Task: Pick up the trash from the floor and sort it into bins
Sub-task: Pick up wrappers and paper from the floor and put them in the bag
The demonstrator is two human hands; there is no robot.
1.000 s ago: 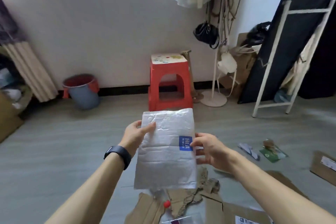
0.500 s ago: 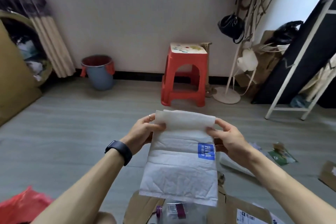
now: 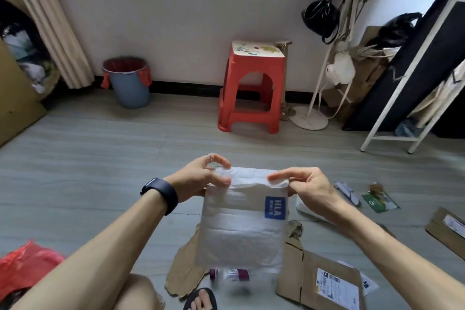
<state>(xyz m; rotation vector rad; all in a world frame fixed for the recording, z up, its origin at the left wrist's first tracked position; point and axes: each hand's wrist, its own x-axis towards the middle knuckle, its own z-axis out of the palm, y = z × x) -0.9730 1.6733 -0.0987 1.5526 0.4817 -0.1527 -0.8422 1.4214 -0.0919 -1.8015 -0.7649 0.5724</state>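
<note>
Grey plank floor (image 3: 100, 158) running back to a pale wall (image 3: 176, 7). Against that wall, near the middle, a red stool (image 3: 251, 88) with a patterned top. Right of the stool, a tall black panel (image 3: 372, 108) leaning behind a white rack (image 3: 393, 98), and a white coat stand (image 3: 309, 116) with a black handbag (image 3: 320, 17) hung high. Left of the stool, against the same wall, a blue bin (image 3: 130, 83) lined in red. Farther left, a beige curtain (image 3: 63, 45). In front of the stool and to the right, flattened brown cardboard (image 3: 324, 282) with a shipping label, lying on the floor. Far to the front-left of the stool, a crumpled red plastic bag (image 3: 27, 269). Straight in front of the stool and off the floor, a white padded mailer (image 3: 241, 229) with a blue logo patch, hanging upright, top flap folded over. Left hand (image 3: 201, 178) pinching the top left corner between thumb and forefinger, a black watch (image 3: 161, 195) on that wrist. Right hand (image 3: 309, 189) gripping the top right corner, fingers curled over the flap. Just below the mailer, a clear bottle (image 3: 236, 275) with a purple label, blurred, on its side. Front-right of the stool, beyond the right hand, a green packet (image 3: 378, 202) flat on the floor.
</note>
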